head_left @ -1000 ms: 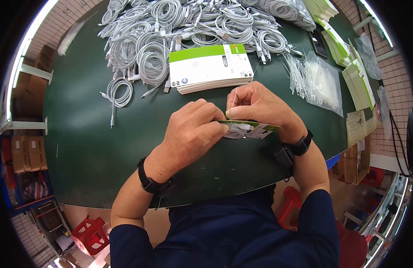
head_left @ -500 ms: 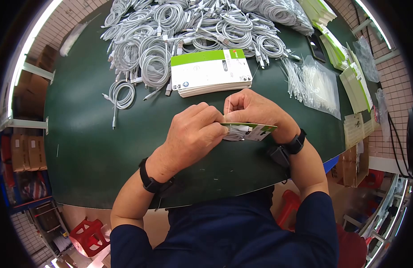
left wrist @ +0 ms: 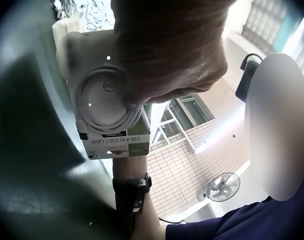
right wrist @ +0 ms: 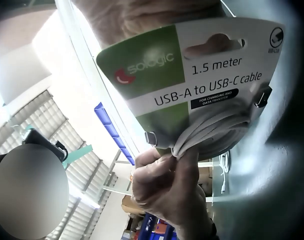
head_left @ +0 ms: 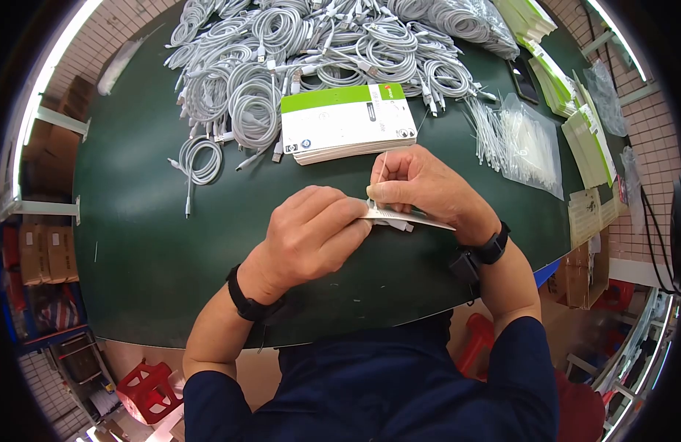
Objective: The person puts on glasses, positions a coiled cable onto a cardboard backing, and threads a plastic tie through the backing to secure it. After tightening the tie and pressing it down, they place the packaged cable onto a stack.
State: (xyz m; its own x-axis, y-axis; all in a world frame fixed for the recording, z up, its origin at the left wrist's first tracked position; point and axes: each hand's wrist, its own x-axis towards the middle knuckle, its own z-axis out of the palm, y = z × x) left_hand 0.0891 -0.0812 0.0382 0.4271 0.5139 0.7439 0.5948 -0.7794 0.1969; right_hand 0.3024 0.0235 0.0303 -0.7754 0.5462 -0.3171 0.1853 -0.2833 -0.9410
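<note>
My left hand (head_left: 311, 232) grips one end of a printed packaging card (right wrist: 212, 65) with a coiled white USB cable (right wrist: 212, 130) against its front. In the right wrist view, the fingers of that hand press the coil to the card. My right hand (head_left: 425, 184) is at the back of the card, pinching a thin white cable tie (head_left: 385, 163) that stands up between thumb and forefinger. Seen from the head, the card is tilted nearly edge-on, its white back upward. A cable plug (head_left: 403, 225) shows below its edge.
Beyond the hands lies a stack of cards (head_left: 348, 121), with a large heap of coiled cables (head_left: 255, 110) behind it. One coil (head_left: 202, 162) lies apart at left. Loose cable ties (head_left: 488, 132) and a bag of ties (head_left: 530, 147) are at right, near a phone (head_left: 523, 79) and more cards (head_left: 587, 140).
The card has tipped so its white back faces up instead of its green front edge. My left hand has shifted slightly down and left; my right hand still pinches the cable tie.
</note>
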